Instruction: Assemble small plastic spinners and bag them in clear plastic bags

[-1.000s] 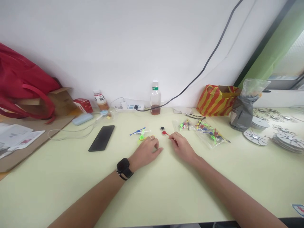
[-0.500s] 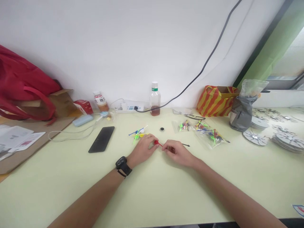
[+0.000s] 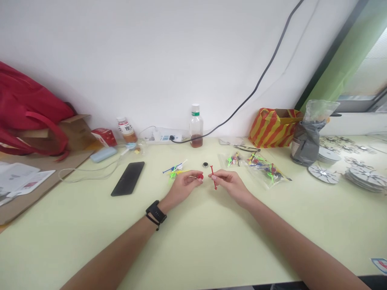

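A small round red plastic piece [image 3: 200,176] is pinched between the thumb and fingers of my left hand [image 3: 184,186], which has a black watch at the wrist. Just to its right, my right hand [image 3: 231,183] grips a thin red plastic stick [image 3: 215,186] with widened ends, held nearly upright. The stick and the round piece are apart. Beyond my left hand lie loose blue, green, white and yellow plastic pieces [image 3: 174,171]. A small dark round part [image 3: 205,164] rests on the table past both hands.
Clear bags of colourful plastic parts [image 3: 270,175] lie to the right, near slotted discs [image 3: 323,175] and a grey bag [image 3: 305,143]. A black phone [image 3: 127,179] is on the left. By the wall stand a bottle [image 3: 196,127] and a power strip [image 3: 163,137].
The red stick has come away from the round piece and turned from pointing sideways to nearly upright in my right hand. My hands have moved slightly apart.
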Motion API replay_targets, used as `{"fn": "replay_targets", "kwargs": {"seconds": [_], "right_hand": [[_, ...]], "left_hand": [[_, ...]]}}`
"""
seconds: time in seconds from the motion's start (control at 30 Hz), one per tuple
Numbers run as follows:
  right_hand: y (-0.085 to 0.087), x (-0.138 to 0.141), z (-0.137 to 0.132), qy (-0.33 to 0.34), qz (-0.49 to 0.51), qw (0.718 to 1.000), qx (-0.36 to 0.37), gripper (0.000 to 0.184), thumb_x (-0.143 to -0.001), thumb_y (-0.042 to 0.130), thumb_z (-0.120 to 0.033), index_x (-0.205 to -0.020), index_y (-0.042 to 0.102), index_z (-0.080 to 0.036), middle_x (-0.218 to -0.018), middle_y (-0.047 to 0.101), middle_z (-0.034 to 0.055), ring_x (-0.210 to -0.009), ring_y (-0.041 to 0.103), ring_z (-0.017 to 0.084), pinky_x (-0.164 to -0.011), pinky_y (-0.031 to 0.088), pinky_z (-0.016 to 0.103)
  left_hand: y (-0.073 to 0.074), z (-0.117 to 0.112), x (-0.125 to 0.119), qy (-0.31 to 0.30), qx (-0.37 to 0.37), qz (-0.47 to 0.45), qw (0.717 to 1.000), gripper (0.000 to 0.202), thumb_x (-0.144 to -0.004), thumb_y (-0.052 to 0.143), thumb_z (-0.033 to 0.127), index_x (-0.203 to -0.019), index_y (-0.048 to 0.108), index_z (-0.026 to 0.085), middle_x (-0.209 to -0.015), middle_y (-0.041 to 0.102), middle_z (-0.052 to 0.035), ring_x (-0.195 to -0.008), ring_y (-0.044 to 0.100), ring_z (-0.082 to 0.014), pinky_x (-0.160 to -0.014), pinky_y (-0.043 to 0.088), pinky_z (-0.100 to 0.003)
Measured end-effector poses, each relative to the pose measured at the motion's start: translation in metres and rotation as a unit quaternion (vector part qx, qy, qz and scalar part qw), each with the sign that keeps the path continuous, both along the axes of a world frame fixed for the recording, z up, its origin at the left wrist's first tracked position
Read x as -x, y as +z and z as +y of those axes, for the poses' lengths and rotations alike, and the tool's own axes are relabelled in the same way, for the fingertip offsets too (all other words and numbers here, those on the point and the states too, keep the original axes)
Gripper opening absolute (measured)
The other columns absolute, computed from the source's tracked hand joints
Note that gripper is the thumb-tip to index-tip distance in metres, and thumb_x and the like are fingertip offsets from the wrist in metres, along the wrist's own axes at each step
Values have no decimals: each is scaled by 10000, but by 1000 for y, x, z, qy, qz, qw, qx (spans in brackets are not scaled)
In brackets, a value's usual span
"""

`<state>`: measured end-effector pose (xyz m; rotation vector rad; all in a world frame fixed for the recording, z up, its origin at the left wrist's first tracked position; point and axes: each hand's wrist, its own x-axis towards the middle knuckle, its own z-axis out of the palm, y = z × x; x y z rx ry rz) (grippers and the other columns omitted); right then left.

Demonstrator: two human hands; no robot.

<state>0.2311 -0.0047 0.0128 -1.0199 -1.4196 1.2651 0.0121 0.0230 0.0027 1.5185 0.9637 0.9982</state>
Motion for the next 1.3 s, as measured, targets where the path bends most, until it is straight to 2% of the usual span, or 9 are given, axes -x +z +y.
{"fn": "replay_targets", "kwargs": {"seconds": [0.07,0.17,0.27,0.4,0.57,0.73,0.9,1.0,1.3], "right_hand": [[1,0,-1,-1,38,999,17,344,-799,823,-510,-943,740,-209,-874,703,37,-752,625,178,-723,513,338],[3,3,-3,21,84,996,37,343,-768,863,-477,-913,704,-209,-865,725,45,-835,679,205,-810,540,366],[4,7,-6,30,74,996,45,307,-802,832,-474,-863,714,-197,-893,737,56,-863,672,201,-834,525,356],[2,12,-8,11,43,999,29,284,-816,811,-471,-839,751,-194,-894,725,42,-793,600,169,-745,464,308],[-5,12,-5,-10,38,999,31,267,-795,818,-453,-849,760,-198,-799,685,12,-725,547,155,-699,413,297],[-8,7,-3,3,14,1000,5,224,-842,764,-421,-854,743,-198,-802,673,10,-719,533,148,-679,405,292],[-2,3,-3,16,13,1000,-7,208,-842,763,-405,-870,749,-199,-734,639,-2,-637,513,137,-634,413,300],[0,2,-2,29,31,999,7,197,-808,790,-390,-856,754,-203,-730,657,2,-637,555,147,-660,451,320],[-5,-4,4,29,69,996,50,242,-750,824,-347,-918,735,-196,-755,665,-1,-668,592,147,-694,477,321]], "left_hand": [[3,-2,0,-13,12,-14,1000,376,-863,781,420,-1126,762,152,-1076,794,-123,-952,771,-262,-924,609,-407],[5,-6,0,-35,-8,-12,999,384,-879,777,430,-1145,760,153,-1114,788,-131,-972,767,-261,-912,619,-399],[5,-10,-2,-57,-41,-5,998,401,-848,821,386,-1170,751,158,-1139,780,-134,-1003,754,-253,-930,617,-394],[5,-13,-4,-77,-63,1,995,363,-857,818,340,-1169,756,164,-1140,773,-132,-1013,747,-243,-961,609,-399],[3,-12,-5,-60,-98,12,993,277,-894,778,341,-1117,774,177,-1108,765,-115,-1020,741,-239,-933,618,-379],[3,-13,-4,-32,-138,47,989,251,-900,768,357,-1081,776,183,-1046,756,-95,-942,746,-219,-856,626,-350],[7,-14,-2,-5,-237,120,964,186,-939,723,351,-1051,780,215,-934,738,-69,-832,706,-190,-740,574,-307],[9,-15,-1,-8,-277,140,951,177,-973,672,341,-1074,780,242,-930,740,-71,-853,687,-204,-757,543,-321],[11,-16,0,-13,-283,122,951,178,-969,687,336,-1088,788,251,-935,752,-74,-853,678,-205,-757,525,-325]]}}
